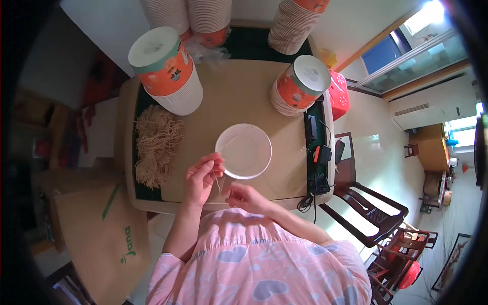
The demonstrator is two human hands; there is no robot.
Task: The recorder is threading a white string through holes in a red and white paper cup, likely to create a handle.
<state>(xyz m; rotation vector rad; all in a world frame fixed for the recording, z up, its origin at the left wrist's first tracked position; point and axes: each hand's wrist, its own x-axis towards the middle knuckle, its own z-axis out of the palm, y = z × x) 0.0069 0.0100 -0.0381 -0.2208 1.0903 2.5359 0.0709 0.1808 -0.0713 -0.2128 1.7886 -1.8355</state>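
My left hand is raised at the near left rim of a white paper bowl, its fingertips pinched on a thin beige string. One thin end of the string stretches up over the bowl. Below, the string runs down toward my right hand, which is closed with curled fingers just in front of the bowl. Its fingertips seem to grip the lower part of the string, though they are partly hidden. A thick bundle of beige strings lies at the table's left side.
Stacked paper bowls with orange wrapping stand at the back left and back right; more stacks rise behind. A power strip and black chargers line the table's right edge. A cardboard box is at lower left, a dark wooden chair at right.
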